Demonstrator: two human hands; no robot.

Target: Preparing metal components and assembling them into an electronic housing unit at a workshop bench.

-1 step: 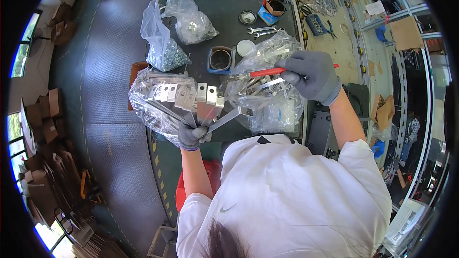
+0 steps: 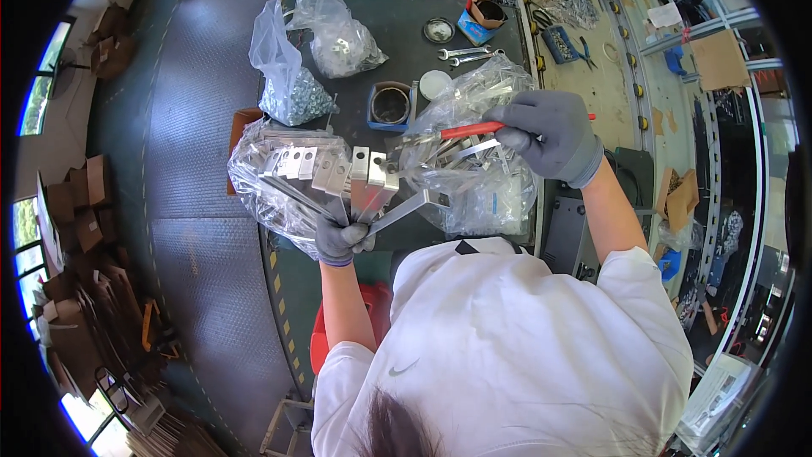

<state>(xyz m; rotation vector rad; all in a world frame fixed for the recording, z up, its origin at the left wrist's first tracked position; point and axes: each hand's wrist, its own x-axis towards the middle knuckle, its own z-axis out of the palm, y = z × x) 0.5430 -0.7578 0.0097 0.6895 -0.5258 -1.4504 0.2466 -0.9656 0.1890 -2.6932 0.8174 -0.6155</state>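
My left hand [image 2: 340, 243], in a grey glove, is closed around the lower ends of several flat metal brackets [image 2: 369, 176]. They spread out like a fan, their bent ends with round holes turned up. My right hand [image 2: 550, 137], also gloved in grey, grips the red handle of a slim brush [image 2: 471, 129]. Its blurred tip points left, close to the bracket ends at the fan's right side; whether it touches them I cannot tell. Beyond the brush tip a round tin [image 2: 390, 106] with a dark inside sits in a small blue box.
Plastic bags of metal parts lie on the dark table at left [image 2: 292, 161] and right [image 2: 491, 203]. Farther back are two clear bags, one of screws [image 2: 296, 100] and one of small parts [image 2: 345, 49], two wrenches [image 2: 465, 56], a white lid [image 2: 435, 85] and a shallow dish [image 2: 438, 30].
The brush has shifted slightly to the left with my right hand. The bracket ends in my left hand have moved a little to the right.
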